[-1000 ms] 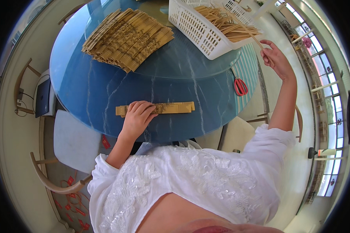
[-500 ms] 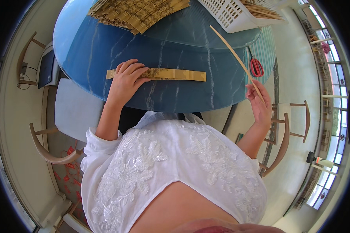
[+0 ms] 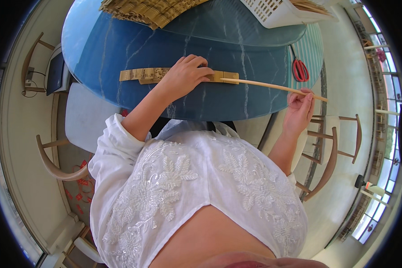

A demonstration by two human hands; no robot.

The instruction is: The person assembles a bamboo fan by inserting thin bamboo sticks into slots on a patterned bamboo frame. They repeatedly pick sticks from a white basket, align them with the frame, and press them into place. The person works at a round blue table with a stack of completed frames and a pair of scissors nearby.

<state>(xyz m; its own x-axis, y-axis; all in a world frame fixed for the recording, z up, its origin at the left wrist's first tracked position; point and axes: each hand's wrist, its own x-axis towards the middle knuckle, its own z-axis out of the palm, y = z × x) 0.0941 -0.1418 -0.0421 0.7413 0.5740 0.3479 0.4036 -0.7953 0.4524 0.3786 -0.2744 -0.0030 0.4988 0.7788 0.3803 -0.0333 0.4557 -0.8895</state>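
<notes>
A long gold paper chopstick sleeve (image 3: 131, 75) with dark printing lies across the blue table, and the layers at its left part look slightly offset. My left hand (image 3: 185, 77) is bent over its right-of-middle part, fingers closed on it at the right edge of the hand. Between the thumb and fingers of my right hand (image 3: 300, 109) is a slim pale wooden chopstick (image 3: 263, 83), held near its right end. Its left tip meets the right end of the sleeve; whether it is inside or on top I cannot tell.
At the far side lie many stacked gold sleeves (image 3: 149, 12). A white perforated basket (image 3: 272, 13) of wooden sticks stands at the far right. Red-handled scissors (image 3: 300, 70) rest near the right edge of the blue marbled table (image 3: 228, 53). Chairs (image 3: 326, 165) stand on both sides.
My left hand has slid right along the sleeve. My right hand has swung the chopstick from steeply slanted to nearly level, bringing its tip to the sleeve's right end.
</notes>
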